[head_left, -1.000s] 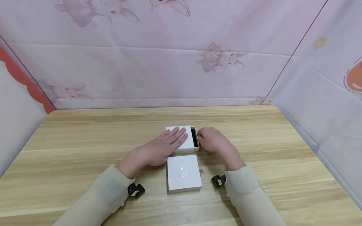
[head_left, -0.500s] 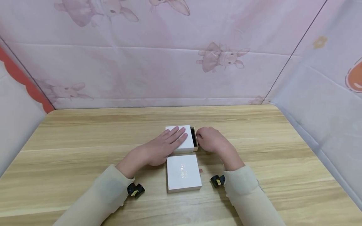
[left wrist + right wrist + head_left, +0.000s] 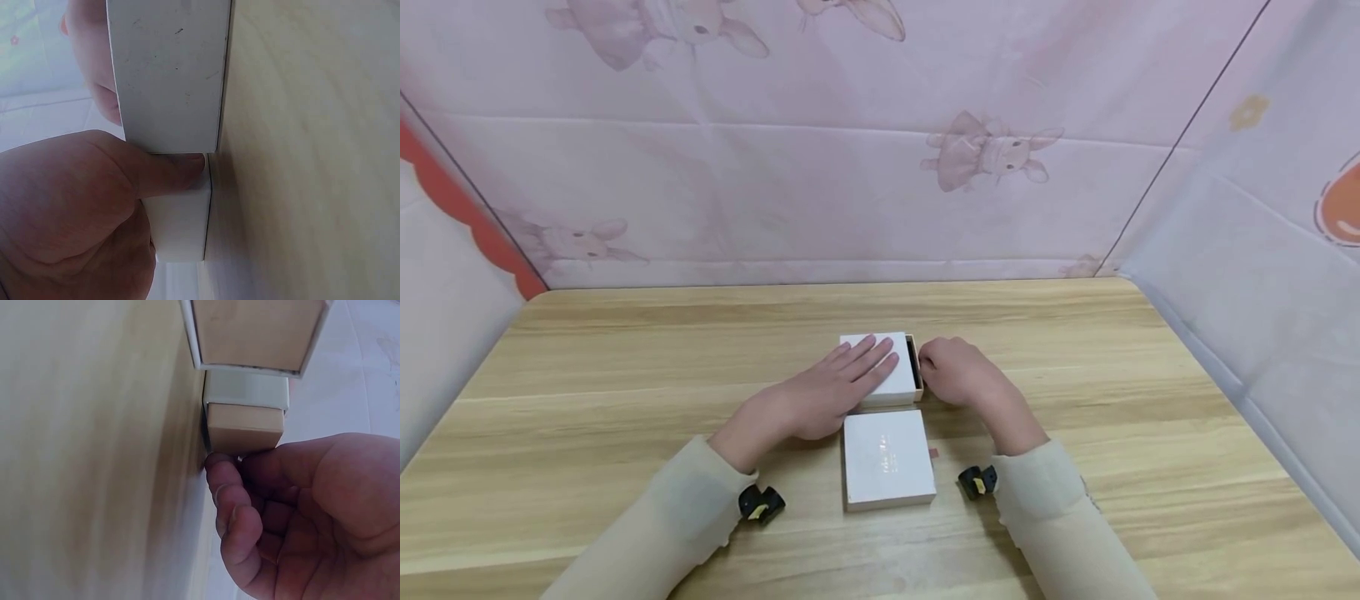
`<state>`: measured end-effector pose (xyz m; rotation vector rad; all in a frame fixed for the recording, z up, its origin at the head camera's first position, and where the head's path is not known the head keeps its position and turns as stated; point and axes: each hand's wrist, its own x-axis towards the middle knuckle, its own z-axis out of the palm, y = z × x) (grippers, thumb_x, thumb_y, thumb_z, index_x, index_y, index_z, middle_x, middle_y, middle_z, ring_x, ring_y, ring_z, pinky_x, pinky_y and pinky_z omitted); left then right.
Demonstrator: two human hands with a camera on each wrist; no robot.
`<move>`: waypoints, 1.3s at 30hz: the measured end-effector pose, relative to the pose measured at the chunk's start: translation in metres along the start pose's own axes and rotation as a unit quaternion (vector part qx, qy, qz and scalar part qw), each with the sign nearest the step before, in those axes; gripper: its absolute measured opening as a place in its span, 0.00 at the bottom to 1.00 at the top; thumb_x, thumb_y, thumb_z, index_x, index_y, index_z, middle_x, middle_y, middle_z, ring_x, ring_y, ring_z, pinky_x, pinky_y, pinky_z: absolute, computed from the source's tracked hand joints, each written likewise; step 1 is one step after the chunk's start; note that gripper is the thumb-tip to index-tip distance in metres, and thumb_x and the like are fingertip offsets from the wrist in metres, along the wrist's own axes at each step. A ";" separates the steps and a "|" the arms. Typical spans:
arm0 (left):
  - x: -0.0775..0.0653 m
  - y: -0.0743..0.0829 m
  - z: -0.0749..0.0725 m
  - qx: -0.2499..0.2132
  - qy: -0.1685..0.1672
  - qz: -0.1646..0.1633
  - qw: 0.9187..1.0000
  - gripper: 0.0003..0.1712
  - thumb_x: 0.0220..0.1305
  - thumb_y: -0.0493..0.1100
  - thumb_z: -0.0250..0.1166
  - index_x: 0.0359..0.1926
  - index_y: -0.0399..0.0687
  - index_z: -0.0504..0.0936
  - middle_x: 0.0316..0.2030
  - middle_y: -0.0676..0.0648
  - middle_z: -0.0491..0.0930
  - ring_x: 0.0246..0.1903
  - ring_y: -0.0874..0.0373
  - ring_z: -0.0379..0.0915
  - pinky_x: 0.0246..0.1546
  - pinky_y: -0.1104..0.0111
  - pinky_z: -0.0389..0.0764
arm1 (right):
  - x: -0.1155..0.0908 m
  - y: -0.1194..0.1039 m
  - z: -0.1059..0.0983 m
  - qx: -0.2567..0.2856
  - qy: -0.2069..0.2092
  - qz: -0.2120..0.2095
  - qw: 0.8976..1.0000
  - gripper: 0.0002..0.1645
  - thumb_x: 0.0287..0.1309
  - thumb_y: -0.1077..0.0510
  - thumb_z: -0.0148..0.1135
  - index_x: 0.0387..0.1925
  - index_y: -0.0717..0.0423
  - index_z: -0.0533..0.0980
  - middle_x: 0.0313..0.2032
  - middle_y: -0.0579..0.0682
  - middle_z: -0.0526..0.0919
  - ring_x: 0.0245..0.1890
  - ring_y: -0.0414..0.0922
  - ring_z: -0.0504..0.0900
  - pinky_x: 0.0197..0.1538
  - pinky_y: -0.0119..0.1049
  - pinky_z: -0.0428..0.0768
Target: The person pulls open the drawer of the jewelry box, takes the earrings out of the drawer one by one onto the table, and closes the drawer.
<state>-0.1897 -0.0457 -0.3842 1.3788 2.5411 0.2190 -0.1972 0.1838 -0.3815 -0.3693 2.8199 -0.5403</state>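
A white sliding box (image 3: 872,396) sits at the middle of the table, its tan-edged drawer (image 3: 244,428) jutting a little from the right end. Over its top my left hand (image 3: 823,396) lies with straight, spread fingers; in the left wrist view the thumb rests along the near side. My right hand (image 3: 958,371) has its fingers curled, thumb and fingertips touching the drawer's end in the right wrist view. I cannot tell whether a tab lies between those fingertips. Part of the black lining shows at the gap in the head view.
A second white box (image 3: 889,458) with gold lettering lies just in front, a small pinkish tab (image 3: 934,454) at its right side. Both stand on the wood-grain table (image 3: 662,333). Behind it hangs a pink curtain (image 3: 820,192) with rabbit prints.
The drawer has slid slightly left into its white sleeve, and my right hand has moved left with it. My left hand has stayed in place on the box.
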 end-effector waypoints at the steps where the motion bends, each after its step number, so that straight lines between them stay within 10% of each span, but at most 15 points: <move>1: 0.000 0.000 0.000 0.002 0.000 0.000 1.000 0.36 0.75 0.32 0.42 0.79 0.41 0.42 0.79 0.39 0.37 0.78 0.41 0.30 0.76 0.46 0.41 | 0.000 0.000 0.000 0.000 0.000 -0.001 1.000 0.18 0.72 0.58 0.47 0.28 0.54 0.79 0.25 0.49 0.78 0.25 0.45 0.74 0.32 0.38 0.74; 31: 0.001 -0.002 0.002 0.006 -0.005 -0.007 1.000 0.37 0.75 0.33 0.44 0.80 0.44 0.42 0.80 0.41 0.37 0.78 0.43 0.30 0.77 0.48 0.41 | 0.002 -0.004 0.005 0.006 -0.006 -0.036 0.999 0.14 0.74 0.58 0.49 0.35 0.53 0.81 0.25 0.46 0.78 0.29 0.44 0.76 0.40 0.40 0.77; 39: -0.001 -0.014 -0.001 -0.125 0.007 0.010 0.992 0.51 0.66 0.26 0.54 0.80 0.52 0.37 0.80 0.51 0.34 0.79 0.49 0.28 0.77 0.52 0.38 | -0.008 0.000 -0.007 0.017 -0.069 -0.006 0.997 0.15 0.70 0.59 0.48 0.47 0.55 0.81 0.37 0.50 0.84 0.38 0.47 0.80 0.47 0.44 0.79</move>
